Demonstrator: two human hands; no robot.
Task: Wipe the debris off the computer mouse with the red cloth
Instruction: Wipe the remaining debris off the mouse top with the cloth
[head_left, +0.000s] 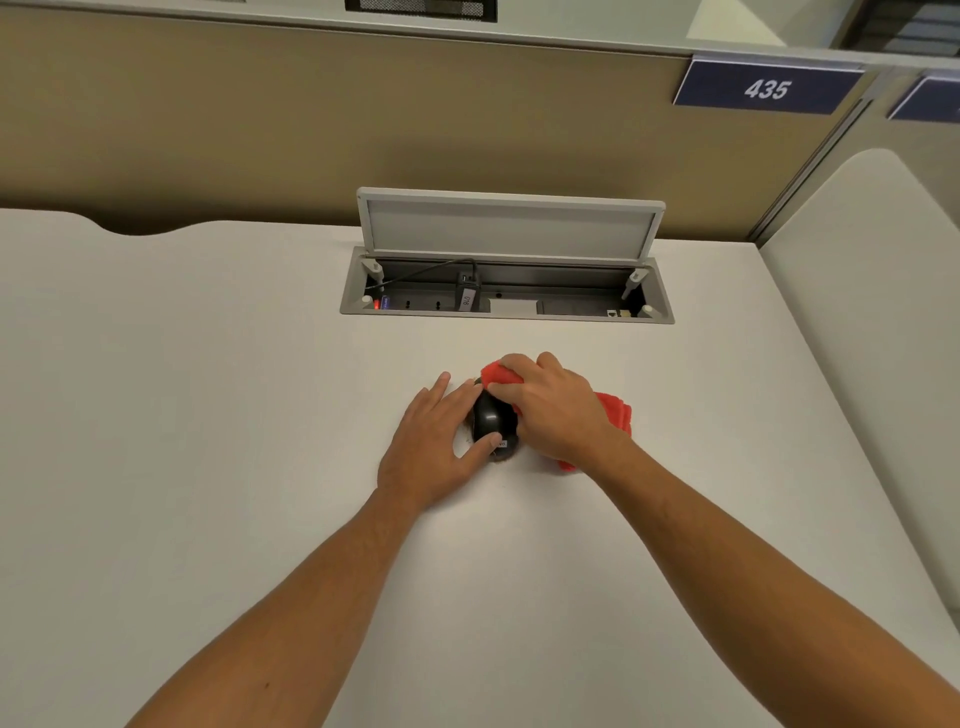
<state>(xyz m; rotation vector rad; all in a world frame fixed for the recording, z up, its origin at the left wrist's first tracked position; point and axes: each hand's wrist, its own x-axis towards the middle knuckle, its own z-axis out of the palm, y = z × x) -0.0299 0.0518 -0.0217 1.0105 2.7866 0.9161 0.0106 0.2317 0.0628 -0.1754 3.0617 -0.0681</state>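
Left hand (434, 441), fingers spread, steadies the black computer mouse (493, 421) mid-desk (208, 389), nearer the far edge. Right hand (550, 410) presses the bunched red cloth (615, 410) onto its front. Mouse judged light, smooth, prone to sliding; brace its sides.

Mouse (491, 418) on desk (208, 364), cloth (615, 410) right.

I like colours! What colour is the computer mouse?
Black, seen in the head view: the mouse.
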